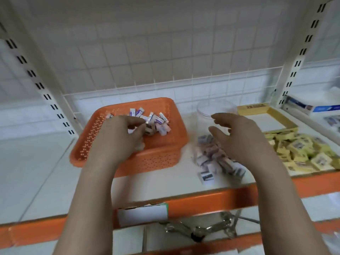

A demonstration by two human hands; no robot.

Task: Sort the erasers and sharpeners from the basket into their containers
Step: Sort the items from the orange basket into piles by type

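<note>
The scene is bright and evenly lit, with soft, weak shadows under the orange basket (128,159). The whole view is soft, blurrier toward the bottom edge below the basket. Straight shelf uprights left and right of the basket bow outward (wide-angle distortion). The clear jar (217,115) right of the basket is hard to make out.

whole frame kinda motion-blurred, prints on the small packs (156,121) in the orange basket (128,162) unreadable, left hand (121,133) hides some of them, can't tell if it's pinching one, clear jar (215,111) barely visible behind the right hand (237,133), yellow box (266,116) lettering illegible
</note>
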